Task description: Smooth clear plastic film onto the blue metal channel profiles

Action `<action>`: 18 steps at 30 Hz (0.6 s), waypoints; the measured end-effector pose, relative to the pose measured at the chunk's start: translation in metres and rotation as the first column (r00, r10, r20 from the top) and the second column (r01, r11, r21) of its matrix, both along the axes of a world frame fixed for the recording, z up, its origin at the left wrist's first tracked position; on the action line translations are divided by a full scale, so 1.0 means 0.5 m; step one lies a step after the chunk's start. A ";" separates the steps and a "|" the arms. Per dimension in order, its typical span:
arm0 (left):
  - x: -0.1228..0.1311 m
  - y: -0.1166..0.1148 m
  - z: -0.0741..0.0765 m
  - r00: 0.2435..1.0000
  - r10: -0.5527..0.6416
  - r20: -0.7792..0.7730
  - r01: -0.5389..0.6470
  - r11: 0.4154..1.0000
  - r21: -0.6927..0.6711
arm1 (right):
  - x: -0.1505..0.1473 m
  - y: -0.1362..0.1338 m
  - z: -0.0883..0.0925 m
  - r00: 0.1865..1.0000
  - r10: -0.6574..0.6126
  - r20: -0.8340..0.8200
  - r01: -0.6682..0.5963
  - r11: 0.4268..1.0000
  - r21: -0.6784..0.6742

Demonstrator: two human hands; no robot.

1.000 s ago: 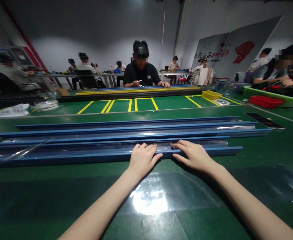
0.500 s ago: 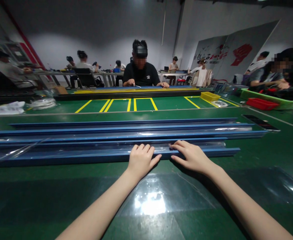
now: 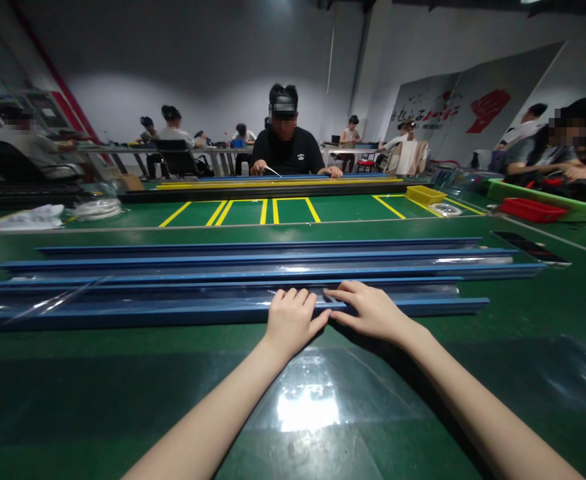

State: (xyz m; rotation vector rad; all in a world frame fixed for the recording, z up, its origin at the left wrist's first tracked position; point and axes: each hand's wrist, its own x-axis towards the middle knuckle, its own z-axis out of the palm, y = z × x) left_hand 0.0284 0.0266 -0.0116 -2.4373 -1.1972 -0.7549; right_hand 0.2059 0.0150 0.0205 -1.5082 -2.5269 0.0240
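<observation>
Several long blue channel rails lie side by side across the green table point(image 3: 97, 400). The nearest blue rail point(image 3: 123, 312) holds a clear plastic strip point(image 3: 397, 291) along its groove. My left hand point(image 3: 293, 319) rests on this rail's front wall, fingers curled over the edge into the groove. My right hand point(image 3: 367, 310) lies just to its right, fingers stretched flat and pressing on the same rail and the clear strip. The two hands almost touch.
A clear plastic sheet point(image 3: 303, 407) lies on the table under my forearms. Across the table a person in black point(image 3: 287, 143) works on a yellow and black rail point(image 3: 273, 183). A yellow tray point(image 3: 425, 194), a red tray point(image 3: 530, 209), a phone point(image 3: 530, 247) and other seated people are around.
My right hand has slid left along the nearest rail, closing the gap to my left hand. The left hand stays where it was on the rail.
</observation>
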 end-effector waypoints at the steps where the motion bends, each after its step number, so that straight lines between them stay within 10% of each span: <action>1: 0.000 0.000 0.000 1.000 -0.003 0.004 0.003 1.000 -0.001 | 0.002 0.000 -0.001 1.000 -0.002 -0.014 0.002 1.000 0.000; 18: -0.003 -0.007 0.005 0.983 -0.095 0.154 0.096 0.995 -0.001 | 0.014 -0.009 0.019 0.997 0.025 0.070 -0.032 0.994 0.108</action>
